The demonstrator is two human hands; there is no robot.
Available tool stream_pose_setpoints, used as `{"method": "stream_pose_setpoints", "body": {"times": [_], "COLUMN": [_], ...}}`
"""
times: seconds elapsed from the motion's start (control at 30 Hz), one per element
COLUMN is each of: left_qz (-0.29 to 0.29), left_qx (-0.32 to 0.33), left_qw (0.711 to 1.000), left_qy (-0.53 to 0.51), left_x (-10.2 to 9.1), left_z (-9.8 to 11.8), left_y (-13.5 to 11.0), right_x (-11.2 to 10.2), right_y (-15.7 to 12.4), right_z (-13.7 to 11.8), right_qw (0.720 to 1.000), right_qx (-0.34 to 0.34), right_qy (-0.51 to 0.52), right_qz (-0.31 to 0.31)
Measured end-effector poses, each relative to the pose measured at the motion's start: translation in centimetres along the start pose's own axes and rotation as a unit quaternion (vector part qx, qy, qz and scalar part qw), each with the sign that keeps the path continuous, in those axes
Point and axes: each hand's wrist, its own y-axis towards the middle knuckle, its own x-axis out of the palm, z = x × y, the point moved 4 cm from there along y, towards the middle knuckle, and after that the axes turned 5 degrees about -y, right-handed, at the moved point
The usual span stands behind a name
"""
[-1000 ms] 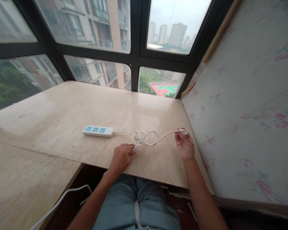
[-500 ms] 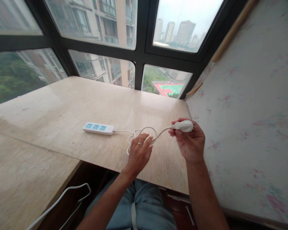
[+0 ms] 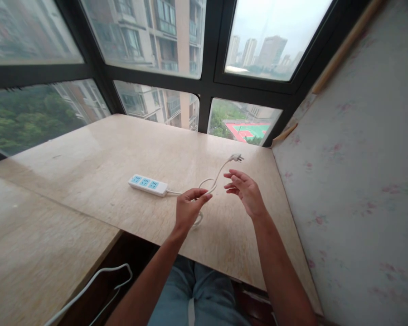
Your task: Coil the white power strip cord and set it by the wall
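A white power strip (image 3: 148, 185) with three blue socket faces lies on the stone-look countertop (image 3: 129, 145). Its white cord (image 3: 221, 173) runs right from the strip into loose loops, partly hidden behind my left hand (image 3: 189, 207). That hand is closed, with the cord pinched between thumb and fingers. Beyond the pinch the cord rises to a white plug (image 3: 237, 157), whose metal prongs point right. My right hand (image 3: 246, 192) is just below and right of the plug, fingers apart and holding nothing.
Dark-framed windows (image 3: 206, 54) border the countertop's far side. A flower-patterned wall (image 3: 353, 190) stands close on the right. Another white cable (image 3: 88, 283) hangs by the dark opening under the counter at lower left. My legs (image 3: 200, 290) are below the front edge.
My right hand has let go of the plug and moved down-left. My left hand has gone from resting on the cord loops to pinching the cord. The view has shifted slightly.
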Motion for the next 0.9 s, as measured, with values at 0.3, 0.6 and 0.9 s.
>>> {"method": "stream_pose_setpoints", "body": {"times": [0.3, 0.6, 0.9], "left_qz": [-0.009, -0.009, -0.040], "left_qx": [-0.102, -0.043, -0.016], "left_qw": [0.988, 0.996, 0.999], "left_qy": [-0.119, -0.076, -0.015], "left_x": [-1.0, -0.9, -1.2], "left_z": [-1.3, -1.0, -0.9], "left_y": [3.1, 2.4, 2.3], "right_x": [4.0, 5.1, 5.1], "right_y": [0.4, 1.9, 2.2], "right_z": [2.4, 2.4, 2.5], "right_qw": [0.956, 0.957, 0.962], "right_qx": [0.076, 0.056, 0.098], "right_qy": [-0.130, -0.177, -0.082], "right_qz": [-0.251, -0.221, -0.241]}}
